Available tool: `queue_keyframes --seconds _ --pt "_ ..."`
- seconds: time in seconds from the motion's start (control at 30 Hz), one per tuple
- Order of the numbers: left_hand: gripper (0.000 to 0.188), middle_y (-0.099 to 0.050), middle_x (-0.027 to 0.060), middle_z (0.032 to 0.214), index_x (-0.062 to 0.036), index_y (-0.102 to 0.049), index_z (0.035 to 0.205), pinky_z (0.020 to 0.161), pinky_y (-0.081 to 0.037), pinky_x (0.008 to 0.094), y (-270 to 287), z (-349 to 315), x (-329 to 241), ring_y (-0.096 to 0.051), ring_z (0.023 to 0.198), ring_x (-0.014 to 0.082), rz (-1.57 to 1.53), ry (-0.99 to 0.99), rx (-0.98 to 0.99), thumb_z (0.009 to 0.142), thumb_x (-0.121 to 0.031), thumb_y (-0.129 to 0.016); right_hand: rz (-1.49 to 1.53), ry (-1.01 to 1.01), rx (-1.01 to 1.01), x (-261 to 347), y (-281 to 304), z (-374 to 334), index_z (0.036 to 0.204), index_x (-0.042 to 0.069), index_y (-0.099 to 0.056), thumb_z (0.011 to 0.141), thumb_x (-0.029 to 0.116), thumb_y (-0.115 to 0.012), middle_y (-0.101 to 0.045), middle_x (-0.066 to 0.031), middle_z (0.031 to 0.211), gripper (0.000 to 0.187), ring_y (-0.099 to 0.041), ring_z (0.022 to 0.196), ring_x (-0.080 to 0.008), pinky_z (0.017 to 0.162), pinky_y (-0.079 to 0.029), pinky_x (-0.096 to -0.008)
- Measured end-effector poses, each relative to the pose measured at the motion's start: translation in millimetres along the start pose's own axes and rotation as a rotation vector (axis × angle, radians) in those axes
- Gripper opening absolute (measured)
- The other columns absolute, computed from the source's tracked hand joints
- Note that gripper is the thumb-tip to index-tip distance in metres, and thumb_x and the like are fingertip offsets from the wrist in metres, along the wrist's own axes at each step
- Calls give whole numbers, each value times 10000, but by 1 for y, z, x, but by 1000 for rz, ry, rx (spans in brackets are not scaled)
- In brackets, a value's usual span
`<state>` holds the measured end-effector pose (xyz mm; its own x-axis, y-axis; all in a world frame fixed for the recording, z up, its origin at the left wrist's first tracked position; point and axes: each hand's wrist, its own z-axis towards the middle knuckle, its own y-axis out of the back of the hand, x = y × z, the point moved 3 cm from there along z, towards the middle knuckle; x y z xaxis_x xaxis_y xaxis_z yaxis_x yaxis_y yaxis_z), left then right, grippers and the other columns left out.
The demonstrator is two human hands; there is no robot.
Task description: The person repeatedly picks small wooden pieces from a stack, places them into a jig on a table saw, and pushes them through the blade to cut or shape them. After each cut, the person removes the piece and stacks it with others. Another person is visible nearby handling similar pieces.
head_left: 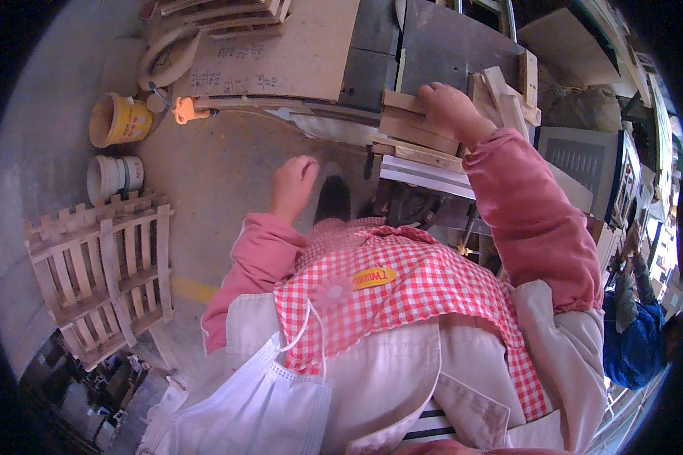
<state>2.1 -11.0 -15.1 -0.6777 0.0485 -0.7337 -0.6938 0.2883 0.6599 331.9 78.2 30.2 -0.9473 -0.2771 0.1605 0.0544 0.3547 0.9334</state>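
The floor point(220, 167) was grey, crossed by a yellow stripe point(194, 290). To the left lay a slatted wooden pallet point(115, 273) — beyond it stood a white bucket point(114, 178) and a yellow bucket point(112, 121). Light glared at the right rim, perhaps from windows.

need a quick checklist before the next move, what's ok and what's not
1. Right hand at the wood pieces: ok.
2. Firm grip on them: cannot tell, its palm side is hidden.
3. Left hand away from the wood pieces: ok, it is over the floor.
4. Pink sleeves end at the wrists: ok.
5. Mask worn: not ok, it hangs with an ear loop loose.
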Motion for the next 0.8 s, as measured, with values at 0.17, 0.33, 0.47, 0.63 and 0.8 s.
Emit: queue_keyframes --seconds 0.17,0.33,0.47,0.63,0.8 --pt "208 -659 161 940 -20 -662 966 736 -492 371 0 1 3 -636 840 313 -4 -3 4 886 -196 -585 -5 -30 34 -4 -6 1 1005 24 -585 788 110 -608 -617 -202 1018 234 -611 979 -401 825 -517 -459" --pt "207 -660 159 944 -19 -661 970 743 -495 368 3 3 3 -638 841 306 -4 2 5 886 -195 -590 6 15 -96 -15 6 11 1017 57 -602 789 100 -577 -614 -183 1022 234 -600 997 -386 858 -495 -451" --pt "203 -662 157 949 -21 -661 979 745 -498 366 5 5 2 -638 844 305 -13 -11 4 885 -187 -591 -36 -60 8 -12 5 13 1051 85 -608 784 68 -564 -603 -164 1049 271 -593 1010 -374 871 -486 -442" --pt "195 -662 155 951 -23 -661 983 744 -499 365 4 7 7 -639 843 302 0 3 18 887 -176 -588 -35 8 32 -17 20 16 1097 90 -595 779 70 -579 -595 -150 1062 319 -591 1012 -374 875 -492 -434" --pt "192 -664 147 934 -28 -661 985 739 -497 358 3 10 4 -639 835 292 20 -15 19 884 -179 -596 1 2 -70 -35 14 36 1073 97 -619 775 84 -602 -592 -140 1058 299 -587 1016 -365 873 -494 -441"
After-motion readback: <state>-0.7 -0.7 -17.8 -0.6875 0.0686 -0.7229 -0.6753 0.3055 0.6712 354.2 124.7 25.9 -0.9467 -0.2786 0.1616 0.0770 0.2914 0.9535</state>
